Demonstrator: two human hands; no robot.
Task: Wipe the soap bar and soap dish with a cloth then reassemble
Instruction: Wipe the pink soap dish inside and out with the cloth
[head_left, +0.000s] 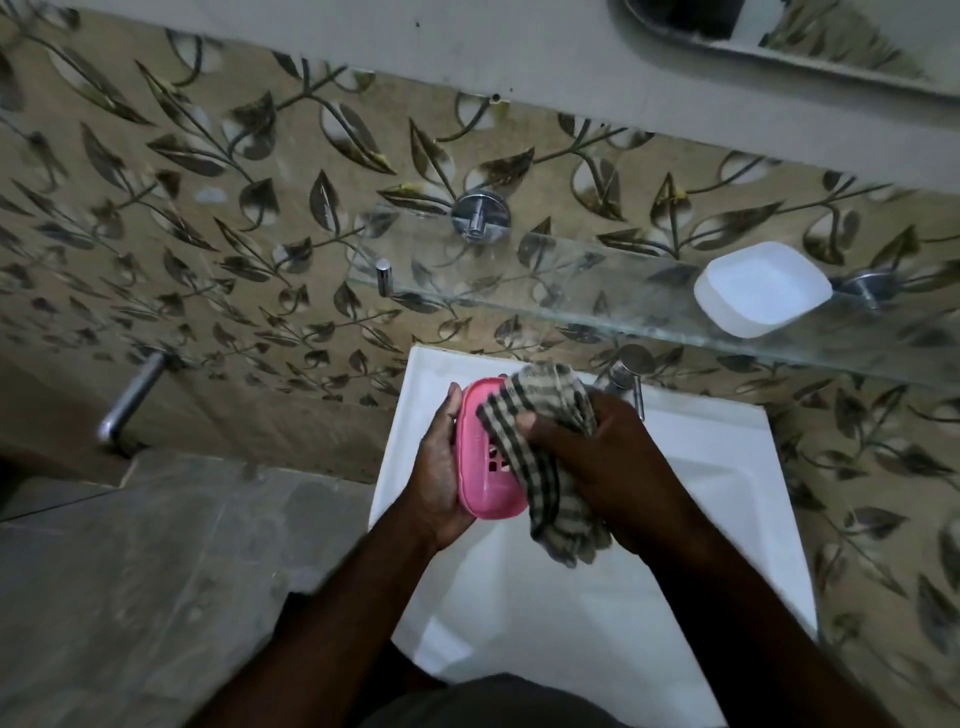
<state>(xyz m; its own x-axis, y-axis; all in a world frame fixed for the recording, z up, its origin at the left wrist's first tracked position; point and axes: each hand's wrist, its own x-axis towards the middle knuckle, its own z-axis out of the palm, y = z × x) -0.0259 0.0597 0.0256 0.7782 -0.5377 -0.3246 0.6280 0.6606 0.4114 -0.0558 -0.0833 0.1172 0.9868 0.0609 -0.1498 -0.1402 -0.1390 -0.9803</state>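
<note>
Dim bathroom, beige wall tiles (208, 208) with a dark leaf-and-vine pattern, glass shelf (571, 296) on chrome brackets (479, 215), white sink (727, 493) below with a chrome tap (626, 374), grey floor (156, 571) at left, chrome pipe (130, 400) low on the wall, mirror (779, 36) edge at top right

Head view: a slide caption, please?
Over the sink, the left hand holds a pink dish; the right hand holds a cloth against it.
</note>
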